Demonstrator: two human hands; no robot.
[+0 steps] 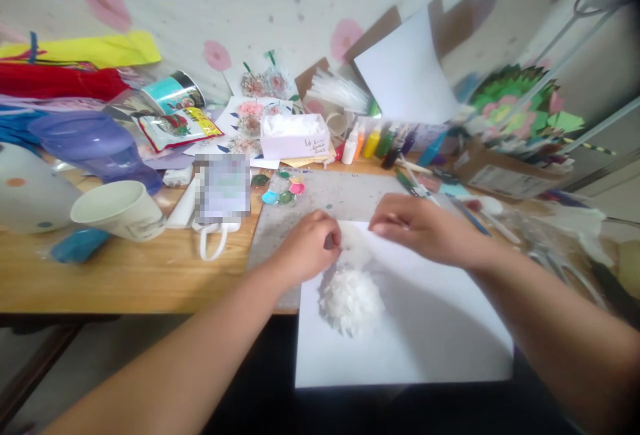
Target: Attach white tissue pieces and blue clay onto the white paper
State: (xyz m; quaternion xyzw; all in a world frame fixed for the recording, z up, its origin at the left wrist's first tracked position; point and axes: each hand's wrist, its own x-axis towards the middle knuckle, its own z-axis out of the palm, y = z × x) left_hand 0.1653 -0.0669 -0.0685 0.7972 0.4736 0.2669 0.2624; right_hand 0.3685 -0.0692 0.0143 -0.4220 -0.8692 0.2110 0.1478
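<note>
A round, fluffy white tuft (351, 302), finely layered like petals, lies on a white sheet of paper (440, 335) at the table's front edge. Just beyond it my left hand (314, 243) is closed, thumb and fingers curled together over the paper's far left corner. My right hand (407, 223) hovers near the sheet's far edge, its fingers also pinched. Blur and the curled fingers hide whatever either hand may hold. A pale patch shows between the hands, too faint to name.
Behind the hands are a paint palette (284, 188), a white box (294, 136) of white material and several paint bottles (371, 142). A paper cup (120, 210) stands left, beside a phone (224, 188) on a stand. Scissors (560, 265) lie right.
</note>
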